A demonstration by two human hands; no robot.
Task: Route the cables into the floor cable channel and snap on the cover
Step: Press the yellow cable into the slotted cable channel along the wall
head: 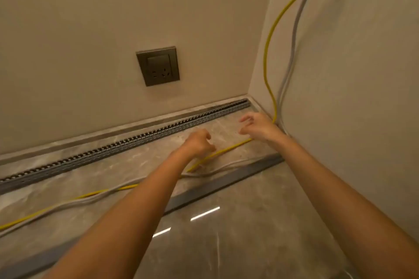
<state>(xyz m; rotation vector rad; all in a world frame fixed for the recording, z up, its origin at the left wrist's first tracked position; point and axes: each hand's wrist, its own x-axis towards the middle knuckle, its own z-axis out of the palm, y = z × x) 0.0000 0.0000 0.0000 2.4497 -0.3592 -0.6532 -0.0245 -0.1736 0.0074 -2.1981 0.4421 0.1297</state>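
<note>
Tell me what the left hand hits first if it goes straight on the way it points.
Likely the open cable channel: the left hand points toward it across a bare strip of marble floor. The hand's height above the floor is unclear.

Both my hands hover low over the yellow cable [226, 149], close to the room's corner.

My left hand [199, 142] and right hand [258, 127] have curled fingers. The yellow cable runs under both, though I cannot tell if either grips it. Just beyond my fingertips the slotted cable channel [158, 134] lies open along the wall. On my side of the hands a grey cable [215, 171] snakes over the floor, with the flat cover [226, 186] lying nearer me. A wall socket [158, 66] sits above my left hand.
</note>
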